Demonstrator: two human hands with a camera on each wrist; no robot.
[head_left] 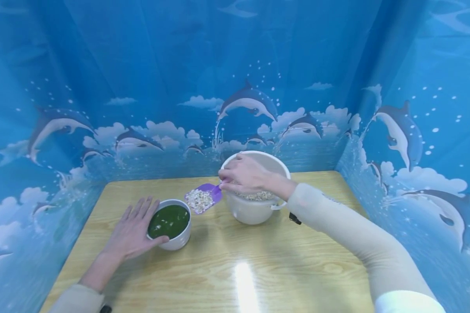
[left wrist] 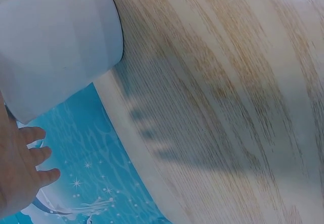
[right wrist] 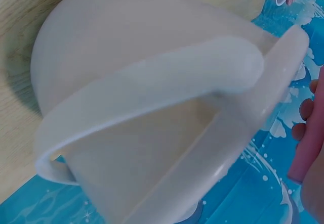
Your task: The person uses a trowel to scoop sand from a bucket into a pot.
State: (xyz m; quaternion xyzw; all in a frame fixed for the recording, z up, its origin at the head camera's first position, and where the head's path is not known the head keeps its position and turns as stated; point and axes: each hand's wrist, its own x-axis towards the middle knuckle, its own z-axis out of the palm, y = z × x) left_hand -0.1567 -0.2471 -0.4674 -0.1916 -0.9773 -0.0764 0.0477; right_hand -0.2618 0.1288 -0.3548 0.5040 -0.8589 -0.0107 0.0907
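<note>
Purple scoop (head_left: 216,194), clasped by the right grip (head_left: 246,174) toward the white bowl's (head_left: 181,240) two o'clock, could spill grains (head_left: 199,201) if tilted early. Left grip (head_left: 135,232) spreads loose.

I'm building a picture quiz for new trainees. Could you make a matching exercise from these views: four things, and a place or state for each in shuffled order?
Things:
1. Purple plastic scoop
2. Small round white bowl
3. Large round white bucket
4. Bare left hand

Places or states:
A. Below the right hand, with pale grains inside
B. Fingers spread
C. Filled with dark green contents
D. Held by the right hand

Pairs: 1-D, 2-C, 3-A, 4-B
</note>
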